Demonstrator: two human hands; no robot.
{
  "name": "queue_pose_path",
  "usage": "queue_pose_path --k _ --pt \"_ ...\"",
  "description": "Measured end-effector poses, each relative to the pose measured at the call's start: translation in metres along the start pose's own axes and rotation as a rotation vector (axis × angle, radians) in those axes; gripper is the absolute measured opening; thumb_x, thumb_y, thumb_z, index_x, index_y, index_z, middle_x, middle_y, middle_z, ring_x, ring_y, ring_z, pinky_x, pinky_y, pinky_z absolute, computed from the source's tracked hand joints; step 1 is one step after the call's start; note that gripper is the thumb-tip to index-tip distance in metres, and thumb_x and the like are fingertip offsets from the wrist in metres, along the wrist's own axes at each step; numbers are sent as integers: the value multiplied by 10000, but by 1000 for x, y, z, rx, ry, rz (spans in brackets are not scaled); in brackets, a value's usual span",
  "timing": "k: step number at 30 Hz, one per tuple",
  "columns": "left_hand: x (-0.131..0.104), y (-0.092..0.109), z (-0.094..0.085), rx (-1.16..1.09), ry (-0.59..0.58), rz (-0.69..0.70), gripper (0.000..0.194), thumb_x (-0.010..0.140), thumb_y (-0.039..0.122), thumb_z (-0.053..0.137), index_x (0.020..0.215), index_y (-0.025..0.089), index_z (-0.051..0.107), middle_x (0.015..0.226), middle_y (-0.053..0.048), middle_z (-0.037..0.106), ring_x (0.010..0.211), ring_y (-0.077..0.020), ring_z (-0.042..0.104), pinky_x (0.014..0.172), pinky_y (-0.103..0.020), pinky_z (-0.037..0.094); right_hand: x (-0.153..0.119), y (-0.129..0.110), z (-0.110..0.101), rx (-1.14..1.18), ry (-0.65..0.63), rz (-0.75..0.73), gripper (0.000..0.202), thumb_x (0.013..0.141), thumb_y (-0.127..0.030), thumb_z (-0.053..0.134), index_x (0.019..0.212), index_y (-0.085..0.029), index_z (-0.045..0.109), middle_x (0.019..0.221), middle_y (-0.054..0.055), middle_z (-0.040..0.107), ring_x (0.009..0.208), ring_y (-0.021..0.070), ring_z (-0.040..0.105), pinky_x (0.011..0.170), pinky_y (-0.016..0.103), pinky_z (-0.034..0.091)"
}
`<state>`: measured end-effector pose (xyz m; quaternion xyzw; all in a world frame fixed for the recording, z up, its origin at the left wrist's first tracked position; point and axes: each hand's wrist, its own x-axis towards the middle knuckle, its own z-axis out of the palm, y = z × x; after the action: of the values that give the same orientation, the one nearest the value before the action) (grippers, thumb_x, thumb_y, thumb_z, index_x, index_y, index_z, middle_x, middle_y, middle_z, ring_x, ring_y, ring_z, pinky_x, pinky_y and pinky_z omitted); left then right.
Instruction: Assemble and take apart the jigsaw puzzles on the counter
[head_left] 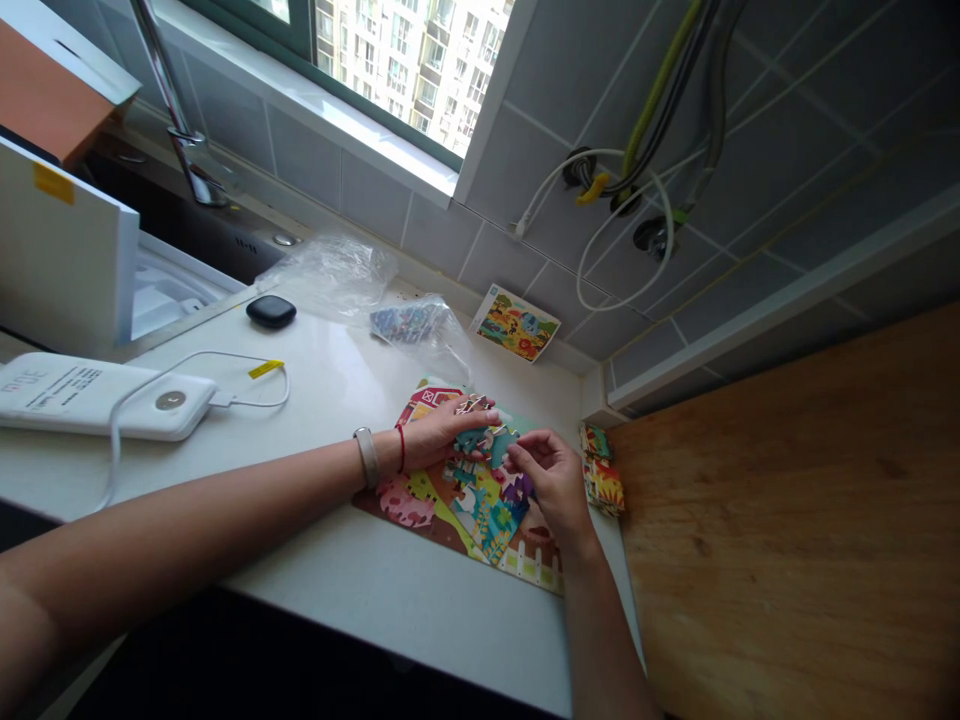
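Note:
A colourful illustrated board (409, 500) lies on the white counter, with a pink animal, a red barn and a white fence on it. Several jigsaw pieces (487, 510) are joined in a patch over its middle. My left hand (435, 435) reaches in from the left, its fingers wrapped round a small stack of puzzle pieces (476, 405). At the right of the patch is my right hand (551, 475), thumb and forefinger pinched at a teal puzzle piece (501, 448). The fingertips partly hide that piece.
Stacked puzzle pieces (602, 480) lie at the counter's right edge, by a wooden board (787, 500). A picture card (517, 322) leans on the wall. Plastic wrapping (337, 270), a black case (271, 311) and a cabled white power bank (105, 395) are further left.

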<state>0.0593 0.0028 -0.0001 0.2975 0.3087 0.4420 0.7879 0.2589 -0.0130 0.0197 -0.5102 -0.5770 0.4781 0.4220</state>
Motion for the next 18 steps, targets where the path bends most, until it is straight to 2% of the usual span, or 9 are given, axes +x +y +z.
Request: queue_pose_path --k 2,5,8,10,12,14,16,18 --pt "-3 -2 2 85 -37 5 573 679 356 906 1160 204 633 1051 -72 706 848 -184 686 672 -260 545 -2 1 7 3 -13 2 408 693 -524 853 827 -229 606 724 -7 690 641 198 703 659 340 602" --pt "-4 -5 2 184 -46 19 531 629 253 913 1095 197 666 961 -44 727 859 -195 700 735 -270 544 -4 0 10 -106 -51 -37 365 749 -541 804 834 -219 655 766 29 723 692 216 717 667 338 599" --pt "-2 -5 0 170 3 30 469 626 175 867 1054 192 675 969 -48 739 850 -200 709 755 -290 548 -7 -9 -1 -316 -99 -111 313 843 -519 722 873 -208 707 916 77 742 792 220 713 708 333 582" --pt "1 -3 -2 117 32 22 466 634 149 838 1062 201 663 991 -62 743 830 -210 719 721 -305 552 -10 -17 -13 -478 -169 -119 293 852 -502 723 903 -213 716 950 72 733 818 216 698 735 333 568" --pt "4 -2 -4 60 63 17 459 645 143 820 1066 210 647 1015 -74 745 794 -214 722 668 -307 549 -14 -24 -22 -631 -367 -110 376 753 -491 826 1009 -235 722 1021 61 722 936 241 685 839 359 555" --pt "6 -3 -5 16 91 14 451 645 133 810 1055 206 637 1012 -79 745 746 -201 713 622 -297 541 -21 -28 -25 -770 -544 -135 661 589 -482 932 1169 -271 697 1185 70 675 1124 288 629 976 399 507" --pt "8 -4 -5 -8 100 11 455 640 117 802 1055 193 631 996 -81 741 713 -185 700 606 -288 537 -27 -27 -21 -888 -604 -157 835 502 -469 970 1256 -295 656 1268 80 624 1228 326 563 1038 428 462" --pt "8 -5 -6 -10 90 6 459 645 112 792 1067 184 628 995 -84 736 693 -174 692 595 -282 532 -32 -25 -12 -973 -582 -171 835 500 -453 972 1253 -299 646 1267 89 611 1251 350 537 1041 438 447"
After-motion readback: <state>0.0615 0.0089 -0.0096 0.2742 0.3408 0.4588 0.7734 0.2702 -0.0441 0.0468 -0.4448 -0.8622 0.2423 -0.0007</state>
